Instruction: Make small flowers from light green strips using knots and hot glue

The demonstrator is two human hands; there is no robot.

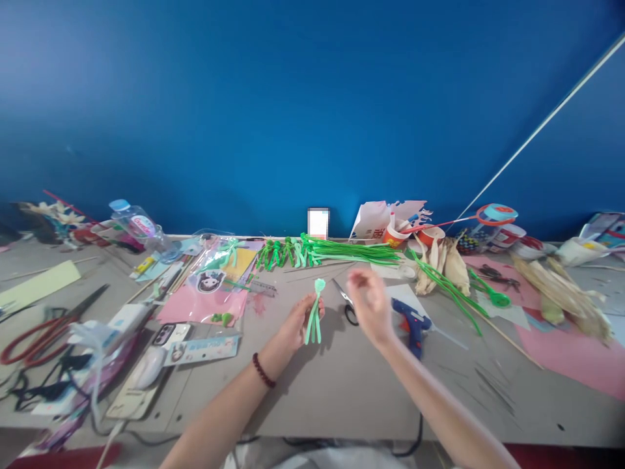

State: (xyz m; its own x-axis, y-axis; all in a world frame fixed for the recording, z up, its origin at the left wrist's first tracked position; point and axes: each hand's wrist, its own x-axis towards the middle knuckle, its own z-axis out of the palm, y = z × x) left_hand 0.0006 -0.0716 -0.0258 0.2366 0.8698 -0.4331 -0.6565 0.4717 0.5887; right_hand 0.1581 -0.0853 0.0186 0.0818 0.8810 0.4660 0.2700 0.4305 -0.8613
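My left hand is closed on a pale green pipe cleaner figure. The figure has a coiled round top and several legs hanging down. To its right, my right hand is raised over the table, with its fingers curled but smeared by motion. Whether anything is in them I cannot make out. Partly behind that hand lie small scissors with dark handles. A blue hot glue gun rests on the table just right of my right wrist.
Along the wall lie several finished green pipe cleaner pieces and a bundle of green pipe cleaners. Large red-handled scissors, a phone and a plastic bottle are on the left. Dried corn husks lie at right.
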